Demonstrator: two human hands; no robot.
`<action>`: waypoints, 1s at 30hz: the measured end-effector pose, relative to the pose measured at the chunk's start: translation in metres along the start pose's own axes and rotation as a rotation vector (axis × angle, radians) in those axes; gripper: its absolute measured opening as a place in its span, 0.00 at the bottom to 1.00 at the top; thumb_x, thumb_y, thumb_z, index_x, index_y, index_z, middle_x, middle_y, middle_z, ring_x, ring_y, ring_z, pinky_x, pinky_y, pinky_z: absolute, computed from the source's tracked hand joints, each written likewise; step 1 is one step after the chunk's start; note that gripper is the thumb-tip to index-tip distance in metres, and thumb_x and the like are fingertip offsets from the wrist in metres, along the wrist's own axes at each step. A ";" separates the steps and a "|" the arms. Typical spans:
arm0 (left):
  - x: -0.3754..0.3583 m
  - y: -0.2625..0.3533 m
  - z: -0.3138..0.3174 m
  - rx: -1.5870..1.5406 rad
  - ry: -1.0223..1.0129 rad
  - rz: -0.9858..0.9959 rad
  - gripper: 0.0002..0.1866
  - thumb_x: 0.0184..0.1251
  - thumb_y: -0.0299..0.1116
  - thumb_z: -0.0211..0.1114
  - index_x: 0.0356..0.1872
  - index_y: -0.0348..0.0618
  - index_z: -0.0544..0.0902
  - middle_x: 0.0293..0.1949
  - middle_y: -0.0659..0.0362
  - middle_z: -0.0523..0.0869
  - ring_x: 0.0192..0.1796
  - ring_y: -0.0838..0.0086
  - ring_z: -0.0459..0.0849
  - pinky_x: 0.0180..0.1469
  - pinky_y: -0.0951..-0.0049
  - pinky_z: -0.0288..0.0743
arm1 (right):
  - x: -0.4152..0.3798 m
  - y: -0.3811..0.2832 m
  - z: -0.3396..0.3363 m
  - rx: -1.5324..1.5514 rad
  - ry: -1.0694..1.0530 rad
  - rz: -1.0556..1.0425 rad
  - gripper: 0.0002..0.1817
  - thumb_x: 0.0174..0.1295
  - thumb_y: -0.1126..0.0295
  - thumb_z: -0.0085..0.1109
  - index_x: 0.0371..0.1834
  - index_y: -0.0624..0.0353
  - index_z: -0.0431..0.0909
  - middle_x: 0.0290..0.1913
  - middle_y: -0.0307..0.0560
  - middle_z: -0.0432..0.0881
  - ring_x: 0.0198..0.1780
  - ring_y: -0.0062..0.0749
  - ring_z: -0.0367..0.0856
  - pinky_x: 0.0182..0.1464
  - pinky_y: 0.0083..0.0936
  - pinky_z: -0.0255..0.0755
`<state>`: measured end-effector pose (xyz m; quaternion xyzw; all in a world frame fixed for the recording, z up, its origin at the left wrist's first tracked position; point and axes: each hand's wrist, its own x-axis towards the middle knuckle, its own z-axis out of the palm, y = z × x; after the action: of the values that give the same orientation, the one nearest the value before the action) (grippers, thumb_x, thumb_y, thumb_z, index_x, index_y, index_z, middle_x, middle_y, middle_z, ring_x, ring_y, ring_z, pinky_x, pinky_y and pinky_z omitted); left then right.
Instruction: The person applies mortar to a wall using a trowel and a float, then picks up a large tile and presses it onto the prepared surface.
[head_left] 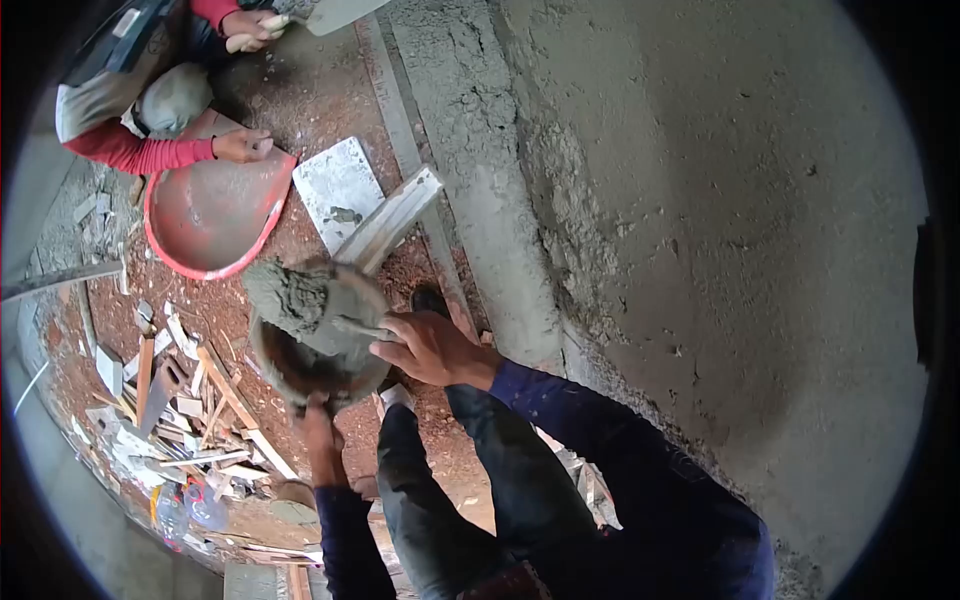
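Note:
A round bowl (272, 345) is tilted in front of my legs, and my left hand (318, 435) has its fingers closed on the near rim. My right hand (432, 347) is wrapped round the handle of a trowel (350, 310). Grey wet mortar (288, 297) sits heaped on the trowel blade, over the far side of the bowl. Inside the bowl it is dark, and how much mortar is in there cannot be made out.
A co-worker in red sleeves (150, 152) crouches at upper left with a trowel, one hand at a red-rimmed basin (215, 215). A white board (338, 185) and wooden plank (390, 218) lie beyond the bowl. Scrap wood (225, 400) litters the left; a plastered wall (720, 220) rises right.

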<state>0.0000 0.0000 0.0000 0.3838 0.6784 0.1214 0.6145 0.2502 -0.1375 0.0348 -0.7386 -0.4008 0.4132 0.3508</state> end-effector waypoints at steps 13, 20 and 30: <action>-0.028 0.000 -0.025 0.226 -0.087 -0.116 0.21 0.63 0.32 0.64 0.56 0.32 0.76 0.51 0.56 0.81 0.48 0.70 0.81 0.48 0.68 0.77 | -0.124 -0.015 -0.248 0.417 0.646 0.675 0.13 0.68 0.59 0.52 0.37 0.57 0.77 0.19 0.32 0.71 0.16 0.13 0.66 0.14 0.12 0.60; -0.029 0.030 0.042 0.261 -0.293 0.223 0.20 0.55 0.18 0.59 0.52 0.34 0.77 0.42 0.55 0.83 0.44 0.71 0.81 0.46 0.69 0.75 | -0.087 -0.044 -0.143 -0.717 -0.087 0.255 0.09 0.63 0.65 0.52 0.35 0.58 0.79 0.28 0.51 0.81 0.32 0.41 0.84 0.34 0.35 0.77; 0.000 0.114 0.085 0.481 -0.387 1.011 0.28 0.53 0.21 0.60 0.60 0.31 0.71 0.49 0.43 0.81 0.51 0.55 0.81 0.55 0.63 0.74 | -0.025 -0.033 -0.009 -0.647 -0.077 0.420 0.12 0.61 0.62 0.51 0.31 0.60 0.78 0.28 0.58 0.81 0.31 0.56 0.82 0.34 0.44 0.76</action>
<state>0.1211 0.0510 0.0542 0.8030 0.2954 0.1697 0.4891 0.2395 -0.1472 0.0743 -0.8611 -0.3635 0.3555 -0.0078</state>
